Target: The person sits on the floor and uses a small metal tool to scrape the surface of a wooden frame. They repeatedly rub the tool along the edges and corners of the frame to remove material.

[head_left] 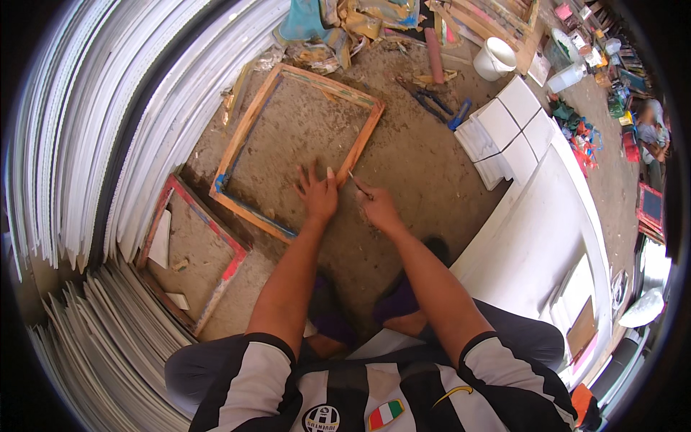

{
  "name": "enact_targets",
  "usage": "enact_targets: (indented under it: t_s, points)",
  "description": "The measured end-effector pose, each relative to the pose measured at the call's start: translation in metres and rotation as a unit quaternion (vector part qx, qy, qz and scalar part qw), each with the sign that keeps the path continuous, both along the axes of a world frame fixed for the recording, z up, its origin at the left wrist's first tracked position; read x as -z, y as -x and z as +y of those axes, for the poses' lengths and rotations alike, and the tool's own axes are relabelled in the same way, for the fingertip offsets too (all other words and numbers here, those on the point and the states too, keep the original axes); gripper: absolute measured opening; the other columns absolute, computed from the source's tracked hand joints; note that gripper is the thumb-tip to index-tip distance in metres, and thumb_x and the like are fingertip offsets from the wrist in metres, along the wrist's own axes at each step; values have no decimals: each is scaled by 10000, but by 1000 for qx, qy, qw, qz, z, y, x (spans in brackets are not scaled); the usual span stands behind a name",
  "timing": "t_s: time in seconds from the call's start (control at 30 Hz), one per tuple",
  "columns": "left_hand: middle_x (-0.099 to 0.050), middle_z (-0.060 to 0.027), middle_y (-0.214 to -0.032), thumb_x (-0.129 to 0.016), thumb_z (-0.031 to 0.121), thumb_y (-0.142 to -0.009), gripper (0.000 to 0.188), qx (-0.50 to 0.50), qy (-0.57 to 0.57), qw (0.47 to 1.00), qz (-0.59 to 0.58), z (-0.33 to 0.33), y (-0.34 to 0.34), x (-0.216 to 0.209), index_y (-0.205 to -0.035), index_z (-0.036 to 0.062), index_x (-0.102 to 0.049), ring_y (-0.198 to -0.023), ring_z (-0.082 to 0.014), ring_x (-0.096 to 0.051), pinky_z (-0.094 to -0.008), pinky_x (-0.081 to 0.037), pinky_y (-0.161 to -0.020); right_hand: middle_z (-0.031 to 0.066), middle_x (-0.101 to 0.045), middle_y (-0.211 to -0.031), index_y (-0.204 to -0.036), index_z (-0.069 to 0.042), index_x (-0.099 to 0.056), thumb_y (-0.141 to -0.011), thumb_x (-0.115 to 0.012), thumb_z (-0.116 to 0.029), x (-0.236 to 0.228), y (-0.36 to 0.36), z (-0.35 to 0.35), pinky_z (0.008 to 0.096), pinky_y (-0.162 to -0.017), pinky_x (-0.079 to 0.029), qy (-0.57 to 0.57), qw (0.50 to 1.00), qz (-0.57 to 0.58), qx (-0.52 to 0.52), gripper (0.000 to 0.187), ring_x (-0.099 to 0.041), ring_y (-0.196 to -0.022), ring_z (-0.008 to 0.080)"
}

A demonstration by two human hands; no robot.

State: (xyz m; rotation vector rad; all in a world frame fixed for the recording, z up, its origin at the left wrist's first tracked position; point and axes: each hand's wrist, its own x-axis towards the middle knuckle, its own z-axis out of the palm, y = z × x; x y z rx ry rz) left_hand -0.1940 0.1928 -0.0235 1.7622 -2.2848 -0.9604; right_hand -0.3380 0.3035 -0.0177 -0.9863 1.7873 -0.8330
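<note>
An empty wooden frame (245, 129) with paint smears lies flat on the dirt floor in front of me. My left hand (317, 194) presses palm down inside the frame, fingers spread, its fingertips against the frame's near right bar. My right hand (376, 207) is closed on a thin metal tool (355, 179) whose tip touches that same bar. A second, red-edged frame (229, 253) lies to the lower left.
Tall stacks of white canvases (108, 108) curve along the left. White square canvases (504, 129) and a long white board (547, 230) lie to the right. A white bucket (494, 57), pliers (425, 97) and rags lie at the back. Another person (653, 129) sits far right.
</note>
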Motion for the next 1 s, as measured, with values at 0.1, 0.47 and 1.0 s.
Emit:
enact_targets:
  t_s: [0.1,0.47,1.0]
  points:
    - [-248,-100,-1681,-261,548,-1094,688,-7,7,1000,4,3,-2,0,-1146,109,-788,-1588,-358,1,-634,25,-1242,62,-584,-741,-1530,-293,-506,-1076,-530,-348,-12,-13,2,365,-535,-508,-27,967,247,-55,458,-552,-557,161]
    - [-698,-124,-1218,-353,426,-1098,580,5,121,990,76,23,3,5,-1064,34,-779,-1223,-364,-526,-549,-239,-1172,98,-683,-862,-1491,-237,-562,-1080,-516,-255,-43,14,35,394,-646,-557,-86,966,-227,92,414,-659,-682,219]
    - [-701,-113,-1031,-577,397,-1029,345,33,110,993,35,57,-35,-14,-1241,199,-764,-1013,-333,-618,-484,-449,-928,240,-697,-1114,-1511,-261,-520,-1064,-502,-282,-75,-8,37,477,-950,-504,-115,987,86,-78,448,-669,-1053,426]
